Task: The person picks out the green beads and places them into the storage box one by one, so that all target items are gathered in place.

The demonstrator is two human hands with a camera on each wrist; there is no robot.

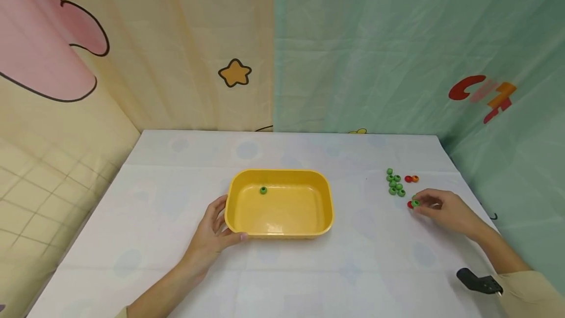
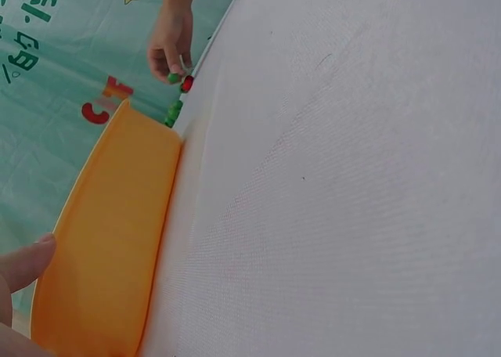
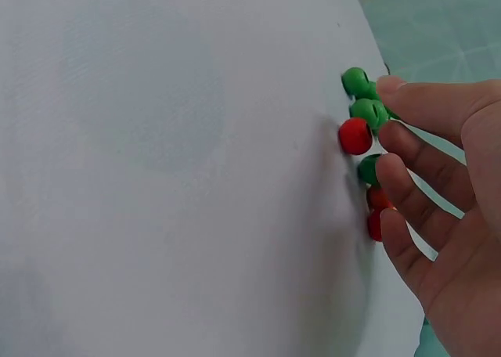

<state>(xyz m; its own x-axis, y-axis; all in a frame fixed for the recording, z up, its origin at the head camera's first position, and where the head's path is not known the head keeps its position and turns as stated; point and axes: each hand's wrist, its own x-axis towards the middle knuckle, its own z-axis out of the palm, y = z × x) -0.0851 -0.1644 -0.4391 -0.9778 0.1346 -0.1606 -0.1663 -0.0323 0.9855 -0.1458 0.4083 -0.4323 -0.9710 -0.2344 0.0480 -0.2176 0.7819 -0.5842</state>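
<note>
My left hand (image 1: 209,232) grips the left front corner of a yellow plastic tray (image 1: 287,212), thumb on its rim. In the left wrist view the thumb (image 2: 30,263) lies against the tray's edge (image 2: 109,239). One green bead (image 1: 263,190) lies inside the tray. At the right, my right hand (image 1: 446,210) pinches a green bead (image 1: 416,203) at its fingertips, just over a red bead (image 1: 410,204). The right wrist view shows that red bead (image 3: 355,136) close beside the fingers. Another green bead is partly hidden by the hand.
Several green beads (image 1: 393,184) form a cluster beyond the right hand. Next to them lie a red bead (image 1: 408,179) and an orange bead (image 1: 415,178). A white cloth covers the table (image 1: 353,269); printed curtains (image 1: 353,63) stand behind it and along the sides.
</note>
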